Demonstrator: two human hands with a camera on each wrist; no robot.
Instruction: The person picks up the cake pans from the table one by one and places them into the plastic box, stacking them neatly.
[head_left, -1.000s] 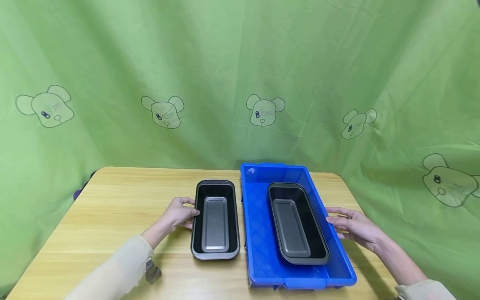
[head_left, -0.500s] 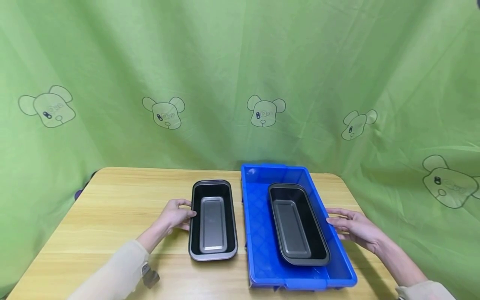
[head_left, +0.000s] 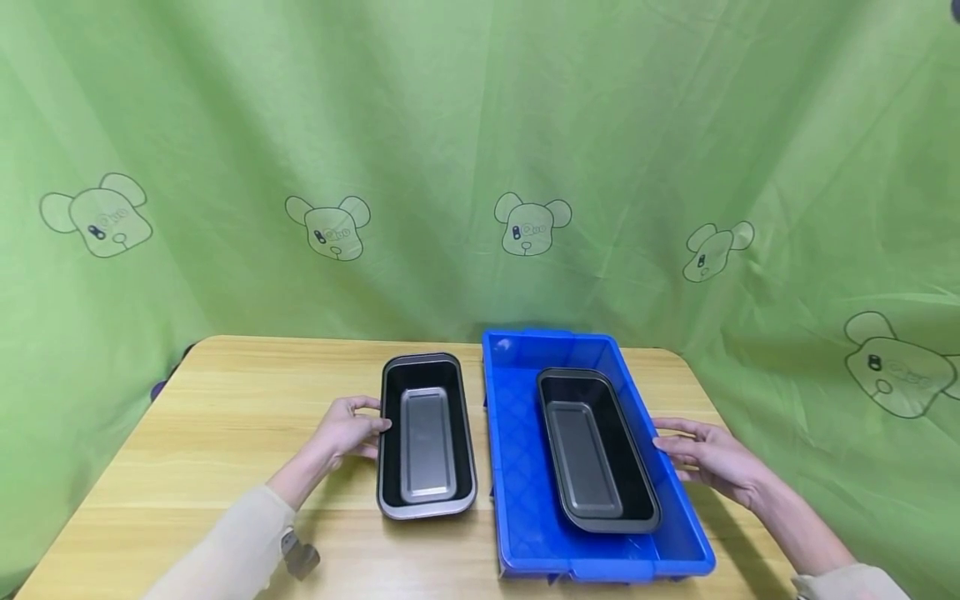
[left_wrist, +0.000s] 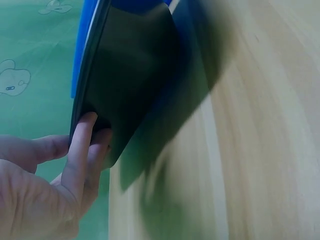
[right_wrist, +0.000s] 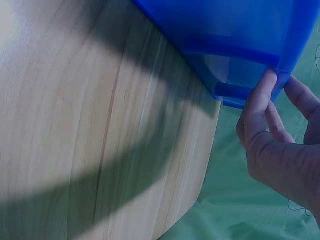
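My left hand (head_left: 347, 433) pinches the left rim of a dark grey loaf pan (head_left: 427, 446), thumb over the rim and fingers against the outer wall. In the left wrist view, the loaf pan (left_wrist: 132, 65) shows its outer side, with a shadow on the wood beneath; whether its base touches the table I cannot tell. A second loaf pan (head_left: 588, 458) lies inside a blue plastic tray (head_left: 517, 517), slightly turned. At the tray's right side, my right hand (head_left: 712, 457) pinches the rim. Up close, the right hand (right_wrist: 280, 135) has its thumb and fingers on either side of that rim.
A light wood table (head_left: 225, 433) bears the tray and the left pan, with a narrow strip of wood between them. Behind and around hangs a green curtain (head_left: 427, 150) with bear-head outlines.
My left hand and its loaf pan have shifted a little left; lately the pan's far end appears slightly higher in the view. My right hand and the tray have hardly moved.
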